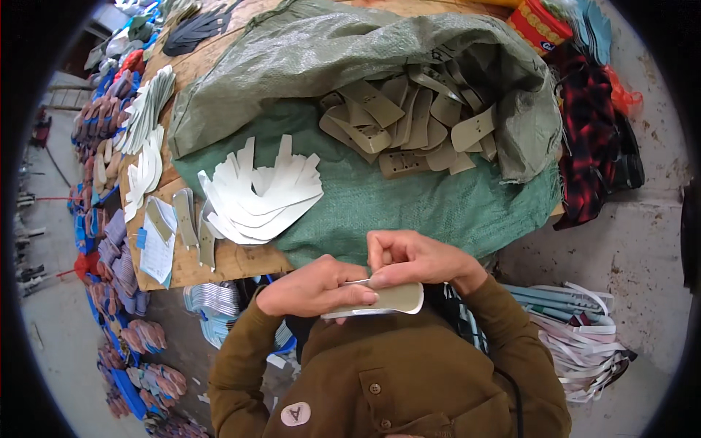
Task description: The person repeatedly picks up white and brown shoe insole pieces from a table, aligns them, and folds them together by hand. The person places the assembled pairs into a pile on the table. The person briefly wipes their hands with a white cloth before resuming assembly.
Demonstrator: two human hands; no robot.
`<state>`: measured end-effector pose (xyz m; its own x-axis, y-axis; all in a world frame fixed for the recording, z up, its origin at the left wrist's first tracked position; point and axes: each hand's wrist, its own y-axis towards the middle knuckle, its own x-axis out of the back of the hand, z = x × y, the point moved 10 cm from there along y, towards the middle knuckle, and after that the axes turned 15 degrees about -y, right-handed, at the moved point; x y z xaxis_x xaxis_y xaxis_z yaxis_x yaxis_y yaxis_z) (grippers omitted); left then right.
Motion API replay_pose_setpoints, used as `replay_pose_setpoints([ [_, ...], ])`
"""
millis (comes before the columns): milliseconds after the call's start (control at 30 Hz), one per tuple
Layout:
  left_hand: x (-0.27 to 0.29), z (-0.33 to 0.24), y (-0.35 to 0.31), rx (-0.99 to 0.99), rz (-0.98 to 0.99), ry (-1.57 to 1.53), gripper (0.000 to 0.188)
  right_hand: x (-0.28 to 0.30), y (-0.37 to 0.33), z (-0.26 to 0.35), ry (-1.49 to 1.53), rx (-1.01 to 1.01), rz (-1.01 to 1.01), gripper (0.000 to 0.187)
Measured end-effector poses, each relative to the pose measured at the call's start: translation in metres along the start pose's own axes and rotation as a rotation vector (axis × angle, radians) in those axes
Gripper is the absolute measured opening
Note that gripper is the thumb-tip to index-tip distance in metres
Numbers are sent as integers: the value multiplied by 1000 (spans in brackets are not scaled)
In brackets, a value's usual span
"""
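Close to my body I hold a curved beige insole piece with a white layer showing along its lower edge. My left hand is closed round its left end, the thumb lying along the top. With thumb and forefinger, my right hand pinches at the far edge of the same piece; its other fingers are curled. Ahead, on green woven cloth, lies a fanned stack of white U-shaped pieces. Many similar beige insole pieces spill from the mouth of a grey-green woven sack.
A wooden table bears the sack, more white strips, a paper slip and several narrow beige pieces. Bundled straps lie low at the right. Racks of shoe parts line the left, with a checked cloth opposite.
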<state>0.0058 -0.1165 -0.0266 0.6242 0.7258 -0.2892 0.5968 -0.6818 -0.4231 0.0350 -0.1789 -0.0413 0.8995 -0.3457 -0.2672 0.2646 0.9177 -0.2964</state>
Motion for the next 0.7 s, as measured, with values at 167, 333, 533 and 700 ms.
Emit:
replay_pose_setpoints([
  [167,7,12,-3,-67,-192,-192,32,12,0,-7,152,27,-125,18],
  [333,12,11,-4,-143,-341,-164,27,24,9,-13,62,65,-170,19],
  [533,15,16,-4,-213,-479,-285,24,34,5,-3,223,84,-278,25],
  [700,16,20,1,-353,-593,-413,21,39,2,15,235,202,-332,29],
])
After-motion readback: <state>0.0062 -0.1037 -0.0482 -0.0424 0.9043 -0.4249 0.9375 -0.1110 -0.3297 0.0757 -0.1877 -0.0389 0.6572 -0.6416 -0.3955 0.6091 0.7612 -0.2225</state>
